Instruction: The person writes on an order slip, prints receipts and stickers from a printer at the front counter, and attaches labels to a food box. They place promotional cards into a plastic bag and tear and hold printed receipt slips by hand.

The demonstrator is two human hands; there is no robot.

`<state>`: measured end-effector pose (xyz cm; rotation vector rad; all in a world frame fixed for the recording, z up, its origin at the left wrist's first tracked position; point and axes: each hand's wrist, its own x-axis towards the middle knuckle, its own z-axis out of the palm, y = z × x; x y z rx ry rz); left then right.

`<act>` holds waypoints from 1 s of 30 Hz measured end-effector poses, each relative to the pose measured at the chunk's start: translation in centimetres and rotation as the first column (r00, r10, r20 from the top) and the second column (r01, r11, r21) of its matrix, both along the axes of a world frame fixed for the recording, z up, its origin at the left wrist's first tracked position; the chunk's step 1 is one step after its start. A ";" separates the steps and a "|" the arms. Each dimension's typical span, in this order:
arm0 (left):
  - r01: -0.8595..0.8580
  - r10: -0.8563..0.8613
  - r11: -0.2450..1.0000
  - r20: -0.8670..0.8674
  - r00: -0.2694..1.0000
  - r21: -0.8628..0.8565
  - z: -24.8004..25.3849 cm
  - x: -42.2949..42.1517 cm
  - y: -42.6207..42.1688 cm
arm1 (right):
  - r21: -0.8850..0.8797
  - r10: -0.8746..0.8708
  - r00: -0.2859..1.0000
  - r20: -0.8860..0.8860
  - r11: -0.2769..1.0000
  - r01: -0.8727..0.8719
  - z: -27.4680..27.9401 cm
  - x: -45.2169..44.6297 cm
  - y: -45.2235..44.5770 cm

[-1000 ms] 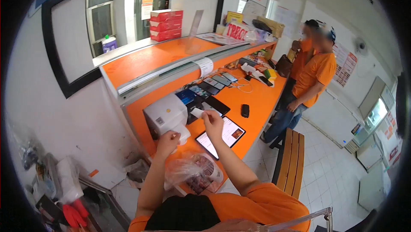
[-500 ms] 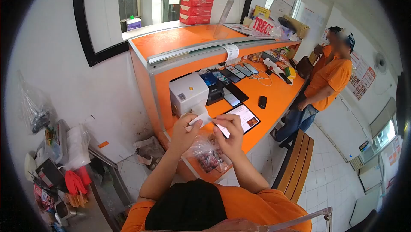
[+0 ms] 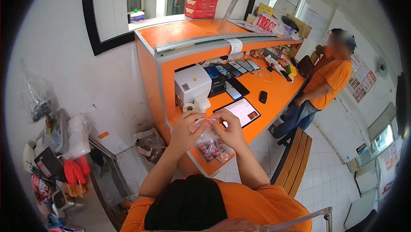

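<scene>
The pale slip (image 3: 198, 123) is above the counter's (image 3: 278, 89) near end, already apart from the printer (image 3: 192, 80) and not yet laid down. Your left hand (image 3: 185, 131) and right hand (image 3: 229, 130) are nearly closed, fingertips pinching it. Beneath lies the clear bag (image 3: 211, 148); towards the counter's right edge, the tablet (image 3: 240, 112).

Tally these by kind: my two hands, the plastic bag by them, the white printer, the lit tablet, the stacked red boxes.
Left hand and right hand: 2
Plastic bag: 1
White printer: 1
Lit tablet: 1
Red boxes: 3
Total: 8
</scene>
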<state>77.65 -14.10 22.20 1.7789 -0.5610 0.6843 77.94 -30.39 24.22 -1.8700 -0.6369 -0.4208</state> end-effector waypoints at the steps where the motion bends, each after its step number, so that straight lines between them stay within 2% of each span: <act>1: -0.019 0.019 0.999 0.007 1.000 -0.047 0.1 -0.3 -0.2 | 0.017 -0.013 1.000 -0.014 1.000 0.013 -0.3 0.1 -0.1; 4: 0.000 -0.004 0.997 -0.060 0.998 -0.073 0.5 -0.7 0.1 | 0.034 -0.018 0.999 -0.030 0.999 0.019 -0.7 -0.1 -0.3; 6: 0.016 -0.017 0.999 -0.055 0.998 -0.032 0.7 -1.0 0.4 | 0.042 -0.015 0.999 -0.032 0.999 0.017 -0.6 -0.5 -0.2; 9: 0.034 -0.034 0.999 -0.026 0.999 -0.013 0.9 -1.6 0.3 | 0.056 -0.022 0.998 -0.051 0.998 0.025 -0.5 -1.2 -0.1; 12: 0.039 -0.040 0.999 0.039 0.998 0.029 0.3 -1.4 0.1 | 0.149 0.030 0.990 -0.137 0.989 -0.009 -0.2 -1.9 0.1; 15: 0.055 -0.057 0.997 0.049 0.997 0.053 0.2 -1.6 -0.2 | -0.106 0.018 0.998 0.052 0.994 -0.012 -0.6 -2.0 -0.8; 18: 0.058 -0.061 0.996 0.055 0.997 0.064 0.4 -2.0 -0.6 | -0.151 0.002 0.989 0.150 0.988 0.020 -1.1 -1.9 -1.4; 19: 0.059 -0.063 0.996 0.049 0.997 0.070 0.8 -2.4 -0.6 | -0.140 0.027 0.997 0.071 0.990 -0.017 -0.9 -2.1 -1.5; 22: 0.066 -0.072 0.995 0.077 0.994 0.079 0.8 -2.5 -0.9 | -0.133 0.057 0.994 0.089 0.990 -0.045 -1.4 -2.0 -1.8; 27: -0.023 -0.014 0.981 0.193 0.981 0.190 1.0 -2.9 -1.3 | -0.032 0.086 0.996 -0.014 0.996 -0.087 -1.8 -2.4 -2.4; 30: -0.047 0.001 0.979 0.232 0.973 0.197 1.2 -3.1 -1.8 | 0.013 0.076 0.996 -0.055 0.997 -0.075 -2.3 -2.4 -2.8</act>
